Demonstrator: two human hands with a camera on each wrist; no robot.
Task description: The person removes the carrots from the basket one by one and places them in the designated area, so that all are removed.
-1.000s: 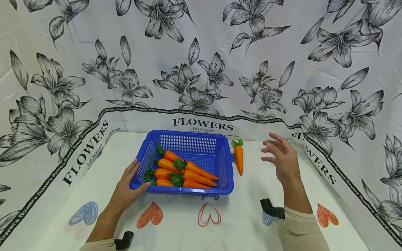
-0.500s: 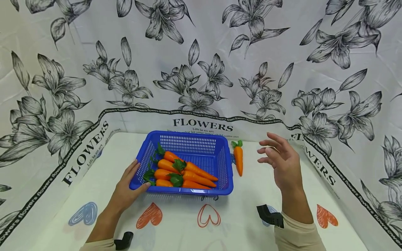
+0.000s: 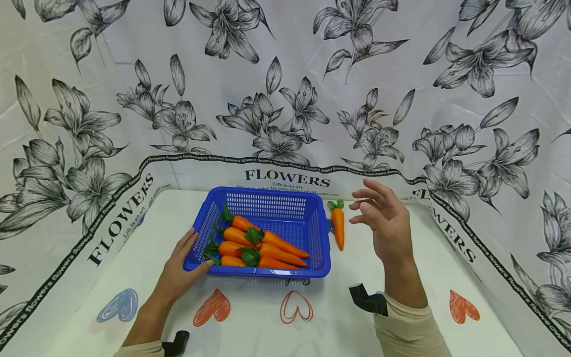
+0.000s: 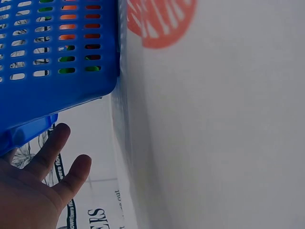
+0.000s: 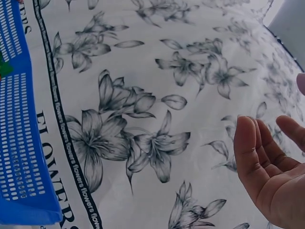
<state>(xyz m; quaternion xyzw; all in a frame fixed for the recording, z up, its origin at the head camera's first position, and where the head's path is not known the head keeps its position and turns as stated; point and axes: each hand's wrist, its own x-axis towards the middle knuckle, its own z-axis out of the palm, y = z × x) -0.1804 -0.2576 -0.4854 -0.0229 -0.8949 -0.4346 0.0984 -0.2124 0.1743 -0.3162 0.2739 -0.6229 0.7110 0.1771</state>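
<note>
Currently, your loose carrot point(image 3: 338, 228), smooth, orange and tapering under green leaves, lies near the far edge of the table point(image 3: 250, 322), right of the blue basket point(image 3: 267, 271). Your right hand point(image 3: 390, 223) hovers near it, fingers apart, holding nothing; your left hand point(image 3: 178, 270) spreads against the basket's near-left corner. Room stretches from carrot to right edge.

left hand point(image 3: 179, 271): bare | left sleeve point(image 3: 139, 350): plain beige | left wrist camera point(image 3: 177, 343): black, elbow-shaped | right hand point(image 3: 390, 228): bare | right sleeve point(image 3: 411, 328): matching beige, lightly creased | right wrist camera point(image 3: 369, 301): black, elbow-shaped, greyer end face
</note>
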